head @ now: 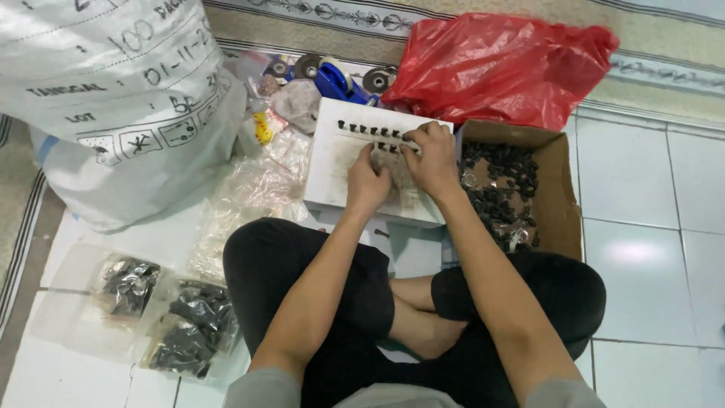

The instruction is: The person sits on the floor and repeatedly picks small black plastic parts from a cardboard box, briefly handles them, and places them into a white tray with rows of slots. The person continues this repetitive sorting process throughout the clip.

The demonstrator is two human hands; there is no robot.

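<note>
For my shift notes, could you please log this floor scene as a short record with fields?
Setting: person seated cross-legged on white tiled floor
Left hand: resting on white rectangular foam board
Right hand: fingers at row of small black parts standing on the board
Right side: open brown cardboard box of loose black parts
Behind: red plastic bag, blue tape dispenser
Left side: large white woven sack, clear packets of dark parts

A person in black knee-length shorts (302, 257) and a grey short-sleeved top (260, 387), forearms and feet bare, with no rings, watch or gloves showing on either hand.
</note>
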